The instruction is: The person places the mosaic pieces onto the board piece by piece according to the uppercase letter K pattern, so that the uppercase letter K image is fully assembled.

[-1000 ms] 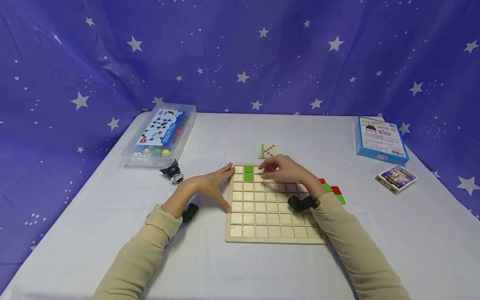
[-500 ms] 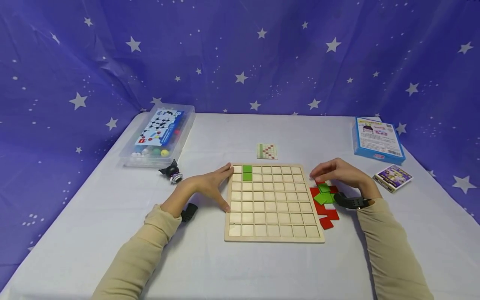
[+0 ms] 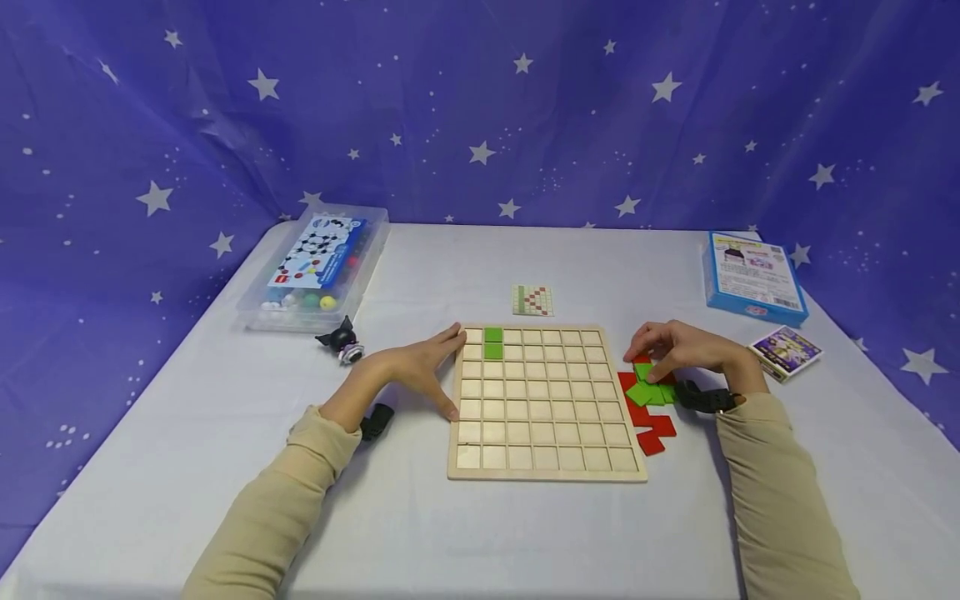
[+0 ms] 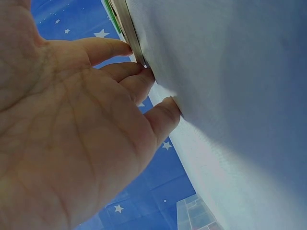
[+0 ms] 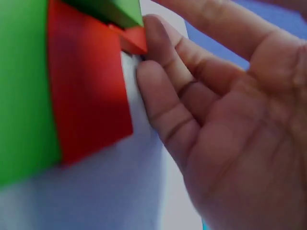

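Head view: wooden grid board lies flat at centre of the white surface. Two green tiles sit in its far-left cells, one behind the other. Left hand rests at the board's 9 o'clock edge, fingers straight and spread, touching the rim — holding nothing. Right hand is at the board's 3 o'clock, over a loose pile of red and green tiles; its fingertips are bent down onto the far tiles of the pile. Pattern card lies just beyond the board at 12 o'clock.

Left wrist view: left hand's fingers press flat against the board's edge, the grip relaxed and empty.

Right wrist view: right hand's fingertips touch a small red tile at the pile's edge — whether it is pinched, cannot tell. Green tile overlaps a red tile beside it.
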